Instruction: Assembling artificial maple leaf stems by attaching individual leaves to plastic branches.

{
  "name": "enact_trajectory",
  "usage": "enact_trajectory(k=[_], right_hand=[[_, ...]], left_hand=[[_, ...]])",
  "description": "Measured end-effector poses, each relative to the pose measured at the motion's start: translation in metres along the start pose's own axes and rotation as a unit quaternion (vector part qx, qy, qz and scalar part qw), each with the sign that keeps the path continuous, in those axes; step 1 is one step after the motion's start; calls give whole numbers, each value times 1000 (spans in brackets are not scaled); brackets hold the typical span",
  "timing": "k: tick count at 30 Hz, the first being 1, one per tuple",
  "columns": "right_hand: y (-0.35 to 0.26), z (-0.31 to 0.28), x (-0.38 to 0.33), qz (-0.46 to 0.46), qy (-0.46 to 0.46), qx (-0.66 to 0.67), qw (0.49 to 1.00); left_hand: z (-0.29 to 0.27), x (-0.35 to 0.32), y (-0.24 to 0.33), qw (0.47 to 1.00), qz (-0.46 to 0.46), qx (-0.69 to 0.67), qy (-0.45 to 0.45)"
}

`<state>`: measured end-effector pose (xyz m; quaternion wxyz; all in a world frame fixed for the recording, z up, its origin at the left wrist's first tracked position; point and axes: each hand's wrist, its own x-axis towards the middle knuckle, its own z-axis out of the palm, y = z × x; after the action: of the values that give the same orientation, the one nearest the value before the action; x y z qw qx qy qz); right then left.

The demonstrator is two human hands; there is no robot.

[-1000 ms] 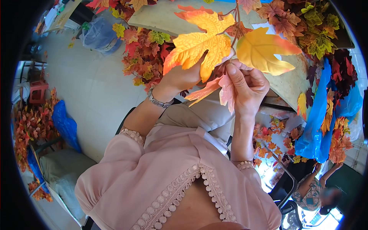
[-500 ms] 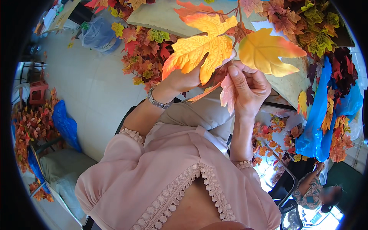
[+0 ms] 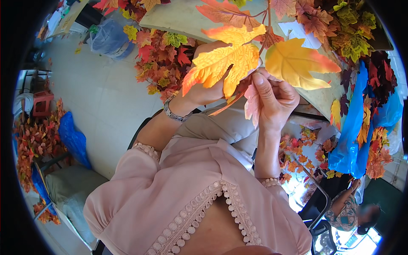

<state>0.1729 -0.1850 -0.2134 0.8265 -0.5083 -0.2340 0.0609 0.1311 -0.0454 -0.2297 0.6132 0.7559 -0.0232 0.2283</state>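
An artificial maple leaf branch with a thin reddish stem (image 3: pixel 268 25) is held up in front of me by both hands. My left hand (image 3: pixel 205 92) is closed around its lower part; most of the fingers are hidden behind a large yellow-orange leaf (image 3: pixel 221 57). Thumb and fingers of my right hand (image 3: pixel 275 95) pinch the lower end, where a small pink leaf (image 3: pixel 252 102) hangs down by the thumb. Another yellow leaf with a pink tip (image 3: pixel 297 61) spreads above the right hand. Higher on the stem sits an orange-red leaf (image 3: pixel 225 15).
A pale table (image 3: pixel 170 19) lies beyond my hands, with a white paper (image 3: pixel 299 34) and heaped leaves (image 3: pixel 352 34) on it. Leaf piles (image 3: pixel 159 59) fill the space to its left. Blue plastic (image 3: pixel 352 127) hangs at right. Another person (image 3: pixel 346 210) sits at lower right.
The branch has shifted and tilted slightly, its upper leaves a little to the right and lower. Both hands keep nearly the same place and grip.
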Motion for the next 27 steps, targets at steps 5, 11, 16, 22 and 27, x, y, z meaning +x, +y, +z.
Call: enact_trajectory(k=[5,11,16,22,27], right_hand=[[-4,5,-2,26,13,30,999],[-4,2,-3,44,0,42,998],[-4,-5,0,87,15,9,996],[-2,-5,1,97,37,49,993],[1,-12,4,108,31,70,991]], left_hand=[[11,-1,5,987,-16,-160,13],[15,-6,18,925,-133,-351,-51],[18,-8,11,966,-59,-250,-25],[22,-4,13,989,30,-142,-1],[18,-1,24,953,-113,-276,-43]])
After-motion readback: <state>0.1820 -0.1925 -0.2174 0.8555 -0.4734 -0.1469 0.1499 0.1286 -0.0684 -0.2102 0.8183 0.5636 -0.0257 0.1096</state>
